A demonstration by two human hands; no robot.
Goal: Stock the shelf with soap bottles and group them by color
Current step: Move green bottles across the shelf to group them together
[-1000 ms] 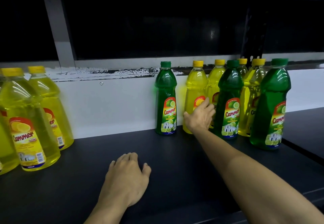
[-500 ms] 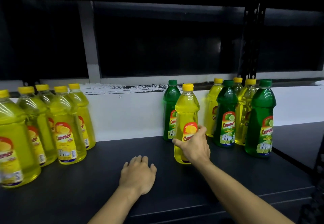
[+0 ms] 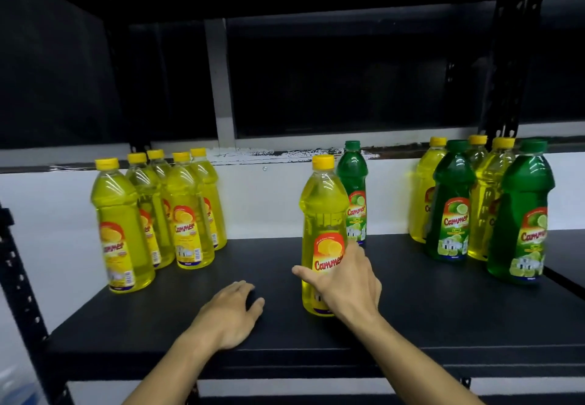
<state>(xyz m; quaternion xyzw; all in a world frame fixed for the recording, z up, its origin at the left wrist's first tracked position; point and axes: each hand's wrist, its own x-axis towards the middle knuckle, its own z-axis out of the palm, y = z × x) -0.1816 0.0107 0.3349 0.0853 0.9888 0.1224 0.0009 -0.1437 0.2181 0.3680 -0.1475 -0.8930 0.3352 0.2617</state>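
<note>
- Shelf (image 3: 411,325), dark board, carries all the soap bottles; nothing in the air.
- Right hand (image 3: 349,284) grips a yellow bottle (image 3: 323,211) low on its body, over the label; thumb wraps the left side, fingers (image 3: 356,254) curl round the right side and back.
- That bottle stands upright mid-shelf, near the front edge, just ahead of a lone green bottle (image 3: 353,179) by the back wall.
- Left hand (image 3: 228,316) rests palm-down on the shelf, fingers relaxed and slightly spread, holding nothing.
- Yellow group (image 3: 158,214) stands at the left, five caps visible, well apart from the held bottle.
- Mixed cluster (image 3: 481,202) at right: green and yellow bottles interleaved, not yet sorted.
- Handling guess: full of liquid, so fairly heavy and bottom-weighted; plastic wall probably gives a little under a squeeze; smooth sides and glossy label likely slick.
- Best hold looks like the wide lower body or the waist under the shoulder; the cap seems too small for a sure grip.
- Tipping risk if pushed high while sliding.
</note>
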